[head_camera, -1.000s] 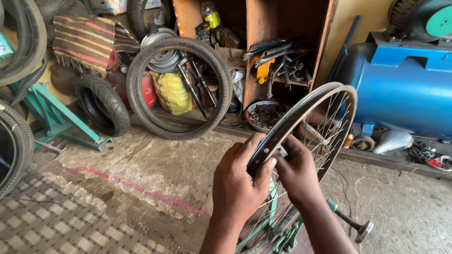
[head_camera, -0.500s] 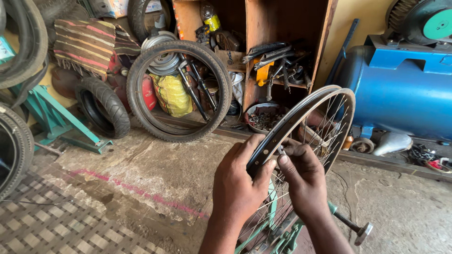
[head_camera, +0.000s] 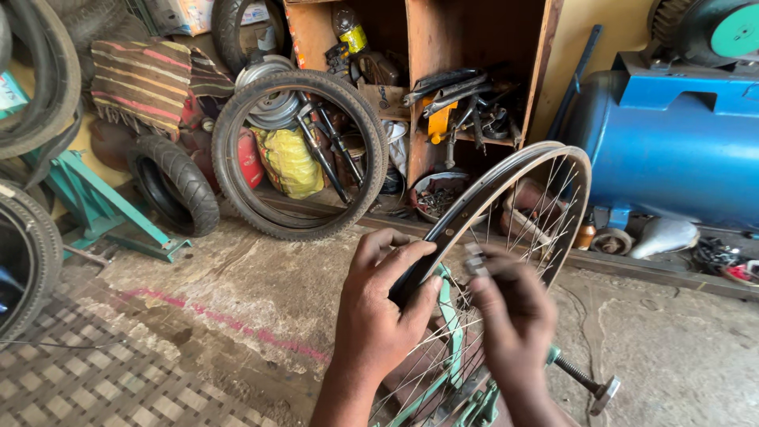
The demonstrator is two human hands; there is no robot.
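Clamped around the bare wheel rim (head_camera: pixel 506 186), the left hand (head_camera: pixel 387 316) has its grip wrapped over the metal edge, fingers curled on top and thumb pressing from below. That rim stands upright in a green truing stand (head_camera: pixel 455 348) at about six o'clock from the middle of the view, its spokes fanning toward one o'clock.

Starting at nine o'clock, a stack of dark tyres (head_camera: pixel 32 237) leans by a green metal frame (head_camera: pixel 95 205). Above it, near eleven o'clock, a striped cloth (head_camera: pixel 142 79) hangs beside a small knobbly tyre (head_camera: pixel 178 190). A larger tyre (head_camera: pixel 296 154) stands propped against a wooden shelf unit (head_camera: pixel 431 71) at twelve o'clock, with a yellow bag (head_camera: pixel 291 162) showing through it.

Right of the left hand, the right hand (head_camera: pixel 510 324) pinches a small metal tool (head_camera: pixel 474 259) in a narrow grip just beside the rim; it is blurred, so its exact kind is unclear. Below, at five o'clock, a threaded screw handle (head_camera: pixel 585 379) sticks out of the stand. At two o'clock sits a blue tank (head_camera: pixel 672 150) on the concrete floor (head_camera: pixel 237 277).
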